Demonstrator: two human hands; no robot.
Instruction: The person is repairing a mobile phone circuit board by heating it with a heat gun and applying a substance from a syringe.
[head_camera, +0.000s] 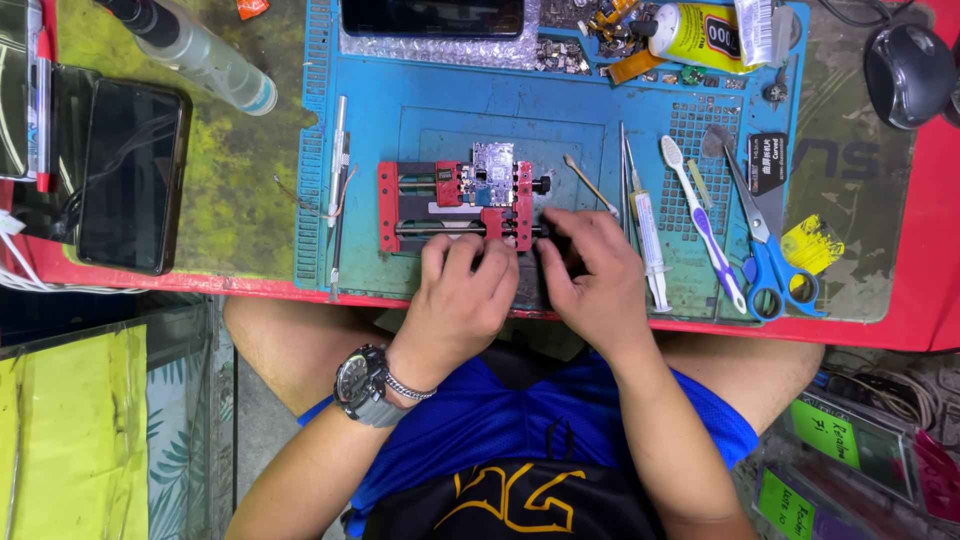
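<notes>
A red clamp fixture sits on the blue work mat and grips a small circuit board. My left hand, with a watch on its wrist, rests curled at the mat's front edge just below the fixture, its fingers touching the lower rail. My right hand lies beside it, fingers bent over the fixture's lower right end near the black knob. Something small and dark may be under the fingers, but it is hidden.
On the mat lie tweezers, a swab, a syringe, a toothbrush, blue-handled scissors and a glue tube. A dark phone and spray bottle lie left; a mouse right.
</notes>
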